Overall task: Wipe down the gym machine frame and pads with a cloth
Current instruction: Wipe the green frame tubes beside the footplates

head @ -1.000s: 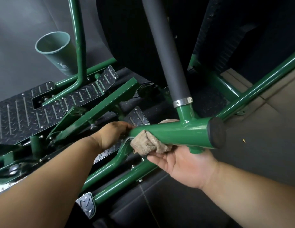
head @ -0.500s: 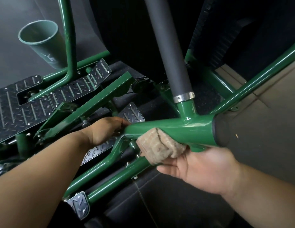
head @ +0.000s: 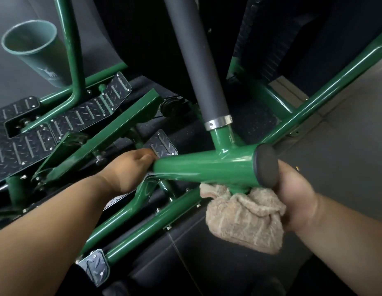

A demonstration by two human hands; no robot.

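**Green machine frame, cloth under the capped tube**

Cup (head: 34,52): green, tilted, upper left beside an upright bar; nothing visible inside.
Cloth (head: 245,223): tan, bunched beneath the frame tube (head: 207,167), gripped by the right hand (head: 296,197).
Left hand (head: 126,169): curled round the tube's narrow end, arm outstretched.

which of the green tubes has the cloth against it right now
The thick horizontal tube with the black end cap; the cloth sits under it, unlike the thinner tubes.
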